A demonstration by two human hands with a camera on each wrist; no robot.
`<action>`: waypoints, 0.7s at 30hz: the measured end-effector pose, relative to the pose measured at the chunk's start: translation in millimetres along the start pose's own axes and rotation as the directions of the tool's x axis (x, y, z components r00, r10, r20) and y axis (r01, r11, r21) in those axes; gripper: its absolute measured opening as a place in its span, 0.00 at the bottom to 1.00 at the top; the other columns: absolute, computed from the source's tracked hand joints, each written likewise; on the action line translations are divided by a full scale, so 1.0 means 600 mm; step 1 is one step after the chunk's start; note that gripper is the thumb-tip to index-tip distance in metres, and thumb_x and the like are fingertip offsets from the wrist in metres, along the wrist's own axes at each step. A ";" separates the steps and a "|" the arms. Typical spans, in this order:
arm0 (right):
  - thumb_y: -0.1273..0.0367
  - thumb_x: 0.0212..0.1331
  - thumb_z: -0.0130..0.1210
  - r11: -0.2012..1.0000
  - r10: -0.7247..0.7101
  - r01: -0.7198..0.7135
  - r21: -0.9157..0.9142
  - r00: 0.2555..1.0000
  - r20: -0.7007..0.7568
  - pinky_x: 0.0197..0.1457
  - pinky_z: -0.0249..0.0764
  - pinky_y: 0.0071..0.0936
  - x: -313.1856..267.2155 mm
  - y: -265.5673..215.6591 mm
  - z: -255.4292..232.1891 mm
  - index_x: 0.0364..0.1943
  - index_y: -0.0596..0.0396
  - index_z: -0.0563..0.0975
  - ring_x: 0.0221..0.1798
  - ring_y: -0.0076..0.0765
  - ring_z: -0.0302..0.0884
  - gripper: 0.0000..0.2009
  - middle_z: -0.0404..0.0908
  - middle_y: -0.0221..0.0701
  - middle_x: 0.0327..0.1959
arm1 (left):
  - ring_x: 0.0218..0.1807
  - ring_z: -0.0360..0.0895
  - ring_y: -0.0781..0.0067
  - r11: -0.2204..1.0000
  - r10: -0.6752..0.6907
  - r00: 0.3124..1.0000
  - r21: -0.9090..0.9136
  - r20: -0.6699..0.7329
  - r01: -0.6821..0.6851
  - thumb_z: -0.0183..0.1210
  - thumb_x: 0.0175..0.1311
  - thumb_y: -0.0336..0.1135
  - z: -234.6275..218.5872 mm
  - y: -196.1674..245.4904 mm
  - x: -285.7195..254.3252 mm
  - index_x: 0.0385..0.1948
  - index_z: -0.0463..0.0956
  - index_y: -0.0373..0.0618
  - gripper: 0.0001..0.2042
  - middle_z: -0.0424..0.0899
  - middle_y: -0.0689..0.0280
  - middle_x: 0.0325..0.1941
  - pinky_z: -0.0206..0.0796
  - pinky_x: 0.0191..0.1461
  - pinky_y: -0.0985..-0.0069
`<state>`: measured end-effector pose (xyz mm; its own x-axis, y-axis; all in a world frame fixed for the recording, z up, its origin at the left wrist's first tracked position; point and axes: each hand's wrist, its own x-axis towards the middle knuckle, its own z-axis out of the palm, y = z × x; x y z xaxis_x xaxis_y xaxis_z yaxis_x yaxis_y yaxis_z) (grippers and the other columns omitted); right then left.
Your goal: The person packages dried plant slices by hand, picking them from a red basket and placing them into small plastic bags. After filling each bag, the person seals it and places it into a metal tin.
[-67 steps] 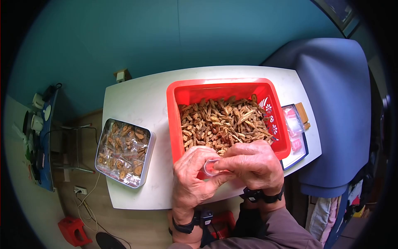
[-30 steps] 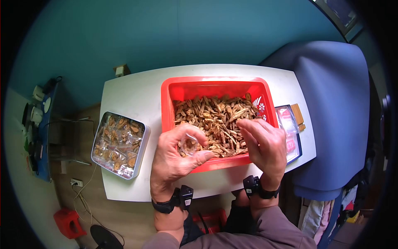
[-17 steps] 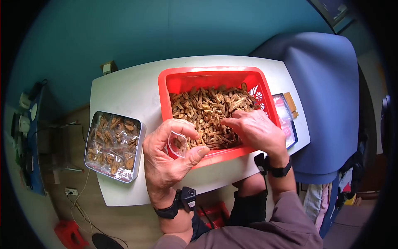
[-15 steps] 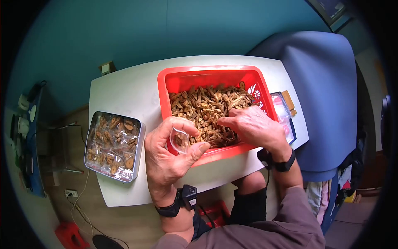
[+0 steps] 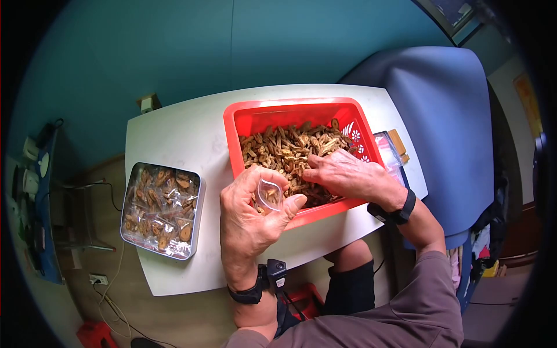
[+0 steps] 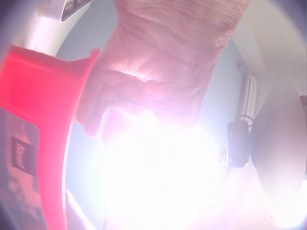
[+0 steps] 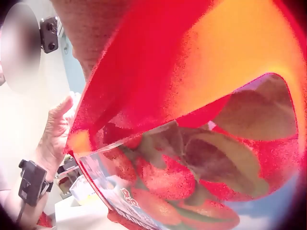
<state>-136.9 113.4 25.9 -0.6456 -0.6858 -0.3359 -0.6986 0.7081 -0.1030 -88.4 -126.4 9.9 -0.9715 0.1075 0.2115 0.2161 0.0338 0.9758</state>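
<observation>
My left hand (image 5: 246,214) holds a small clear plastic bag (image 5: 269,197) between thumb and fingers, its mouth spread into a rounded opening. Some dried brown slices show inside it. A red plastic basket (image 5: 233,139) holds a heap of dried root slices (image 5: 270,148). Into the near right part of this heap reaches my right hand (image 5: 351,176), knuckles up. Its fingertips are hidden among the slices, so I cannot tell what they grip. Strong glare hides the left fingertips in the left wrist view; the basket's printed outer wall (image 7: 168,191) fills much of the right wrist view.
Left of the basket on the white table (image 5: 180,116) stands a metal tin (image 5: 200,214) of filled clear bags (image 5: 156,226). At the right lie flat plastic bags (image 5: 387,148) with pink marks, beside a wooden block (image 5: 398,145). A large blue covering (image 5: 435,116) hangs past the right edge.
Both hands were together at the bag; then they parted. My right hand has gone into the dried slices in the basket, while my left hand keeps hold of the bag near the basket's front left.
</observation>
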 end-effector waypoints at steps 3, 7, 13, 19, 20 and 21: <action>0.74 0.60 0.56 0.999 0.018 -0.016 0.035 0.998 -0.053 0.45 0.75 0.44 -0.006 0.002 -0.007 0.49 0.55 0.75 0.47 0.51 0.81 0.12 0.75 0.43 0.49 | 0.29 0.78 0.77 0.997 0.074 0.997 -0.001 -0.002 -0.074 0.79 0.48 0.31 0.007 0.001 0.001 0.32 0.79 0.42 0.16 0.80 0.67 0.28 0.71 0.33 0.77; 0.73 0.62 0.56 0.987 0.000 0.037 0.156 0.973 -0.232 0.43 0.74 0.44 -0.021 0.006 0.004 0.48 0.56 0.74 0.45 0.50 0.80 0.11 0.76 0.42 0.46 | 0.30 0.79 0.75 0.997 0.073 0.997 0.010 0.021 -0.073 0.78 0.49 0.30 0.015 0.003 0.002 0.33 0.79 0.42 0.15 0.81 0.65 0.30 0.73 0.34 0.75; 0.79 0.58 0.61 0.825 0.290 0.210 0.525 0.639 -0.713 0.40 0.78 0.35 -0.033 -0.045 -0.007 0.45 0.58 0.81 0.39 0.45 0.82 0.10 0.81 0.37 0.36 | 0.33 0.82 0.70 0.990 0.136 0.990 0.041 0.028 -0.137 0.78 0.48 0.29 0.028 -0.007 0.005 0.33 0.79 0.42 0.15 0.82 0.64 0.31 0.74 0.35 0.73; 0.84 0.51 0.65 0.563 0.547 0.463 0.684 0.411 -0.729 0.37 0.75 0.26 -0.052 -0.103 -0.021 0.39 0.63 0.83 0.34 0.30 0.80 0.11 0.84 0.35 0.35 | 0.33 0.81 0.69 0.988 0.133 0.991 0.074 0.034 -0.135 0.79 0.47 0.29 0.044 -0.003 0.005 0.32 0.79 0.42 0.15 0.82 0.64 0.31 0.73 0.35 0.73; 0.84 0.48 0.66 0.507 0.591 0.531 0.679 0.359 -0.722 0.36 0.74 0.25 -0.054 -0.107 -0.018 0.38 0.64 0.83 0.33 0.30 0.80 0.12 0.84 0.35 0.34 | 0.34 0.81 0.68 0.993 0.103 0.994 0.048 0.036 -0.105 0.79 0.46 0.29 0.048 0.002 0.004 0.32 0.79 0.43 0.15 0.83 0.64 0.32 0.72 0.35 0.73; 0.85 0.44 0.68 0.536 0.559 0.550 0.641 0.338 -0.757 0.37 0.75 0.25 -0.056 -0.103 -0.012 0.36 0.64 0.83 0.33 0.30 0.81 0.12 0.85 0.35 0.32 | 0.34 0.81 0.67 0.997 0.074 0.997 0.022 0.039 -0.074 0.79 0.46 0.29 0.051 0.004 0.003 0.32 0.79 0.43 0.16 0.83 0.63 0.32 0.72 0.35 0.73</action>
<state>-74.1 91.6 50.1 -0.8421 0.0367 0.5380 -0.5317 0.1104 -0.8397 -86.9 -95.7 11.1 -0.9484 0.1480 0.2804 0.2900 0.0471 0.9559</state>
